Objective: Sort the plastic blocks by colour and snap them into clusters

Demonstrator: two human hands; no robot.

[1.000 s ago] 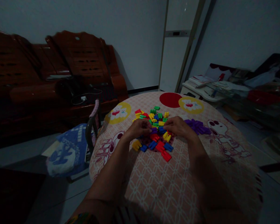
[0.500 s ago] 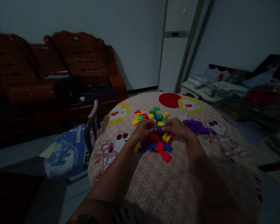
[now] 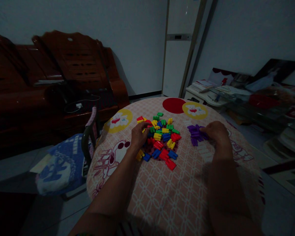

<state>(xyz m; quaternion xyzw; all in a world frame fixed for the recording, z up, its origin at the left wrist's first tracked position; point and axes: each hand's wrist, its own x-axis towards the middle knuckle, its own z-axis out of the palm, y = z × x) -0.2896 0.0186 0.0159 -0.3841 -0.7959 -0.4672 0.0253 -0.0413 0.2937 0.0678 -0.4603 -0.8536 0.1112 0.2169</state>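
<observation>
**Hands split between two piles of blocks**

The left hand (image 3: 138, 134) rests at the left edge of the mixed pile (image 3: 161, 137), a heap of red, yellow, green and blue blocks in the middle of the table (image 3: 177, 196). Its fingers curl down among the blocks, but the dim light hides whether they pinch one. The right hand (image 3: 215, 131) lies well apart from the left, at the right edge of the purple pile (image 3: 195, 132), its fingertips touching the purple blocks; whether it grips any I cannot tell. The purple pile sits just right of the mixed pile, with a strip of bare cloth between them. The cloth is pink, printed with cartoon dogs and bears. A chair (image 3: 88, 137) stands at the table's left, and a wooden sofa (image 3: 51, 82) lines the wall beyond.
</observation>
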